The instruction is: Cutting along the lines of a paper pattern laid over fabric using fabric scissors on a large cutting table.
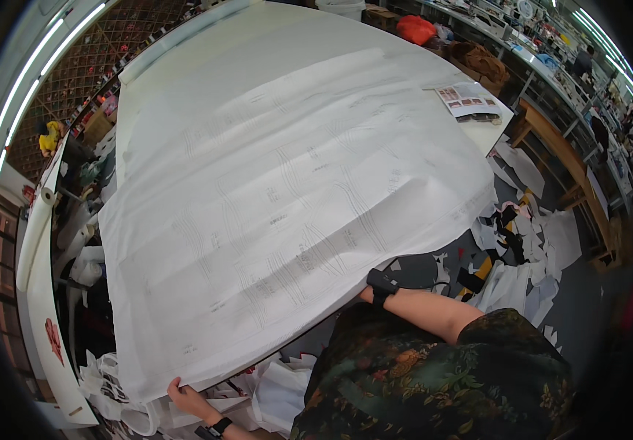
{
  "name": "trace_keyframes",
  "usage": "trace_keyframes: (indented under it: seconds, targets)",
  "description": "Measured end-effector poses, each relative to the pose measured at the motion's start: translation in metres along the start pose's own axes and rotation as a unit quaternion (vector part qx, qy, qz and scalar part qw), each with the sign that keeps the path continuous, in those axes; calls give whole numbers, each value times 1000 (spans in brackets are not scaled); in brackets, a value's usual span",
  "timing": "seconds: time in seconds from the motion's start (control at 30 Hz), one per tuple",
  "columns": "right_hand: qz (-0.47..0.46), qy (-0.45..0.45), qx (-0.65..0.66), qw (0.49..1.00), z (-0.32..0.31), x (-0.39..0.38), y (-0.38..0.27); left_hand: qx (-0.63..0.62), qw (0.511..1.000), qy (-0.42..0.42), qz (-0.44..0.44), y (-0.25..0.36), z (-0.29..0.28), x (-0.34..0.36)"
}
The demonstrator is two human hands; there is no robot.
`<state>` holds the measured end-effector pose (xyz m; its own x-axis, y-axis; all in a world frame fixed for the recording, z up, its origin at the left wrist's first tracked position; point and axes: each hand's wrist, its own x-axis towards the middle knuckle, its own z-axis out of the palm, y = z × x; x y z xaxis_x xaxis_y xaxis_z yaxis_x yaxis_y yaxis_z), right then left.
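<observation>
Head view: a large white pattern sheet (287, 205) lies spread over the counter (184, 44). The left hand (184, 396) pinches its near corner in a clenched grip to keep it flat; the right hand (366, 292) is tucked under the edge, grip hidden.

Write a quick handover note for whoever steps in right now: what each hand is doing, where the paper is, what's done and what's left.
Left hand: gripping the near-left corner of the large pattern sheet.
Right hand: at the sheet's near edge, mostly hidden under it; grip can't be confirmed.
Sheet: spread over the cutting table, near edge overhanging toward the person.
Done: sheet mostly laid out flat.
Left: probably aligning and smoothing the near edge.
Paper scraps litter the floor at right.
</observation>
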<state>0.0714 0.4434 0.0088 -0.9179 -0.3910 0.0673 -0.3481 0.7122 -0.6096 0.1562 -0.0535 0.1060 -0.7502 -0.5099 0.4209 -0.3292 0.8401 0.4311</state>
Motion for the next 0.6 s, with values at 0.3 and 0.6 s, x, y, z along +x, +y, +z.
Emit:
trace_keyframes:
  seconds: [0.3, 0.6]
  targets:
    - [4, 25, -47, 999, -30, 30, 8, 36, 994, -7, 106, 39, 14, 15]
    - [143, -134, -164, 967, -138, 113, -11, 14, 986, -11, 166, 83, -8, 103]
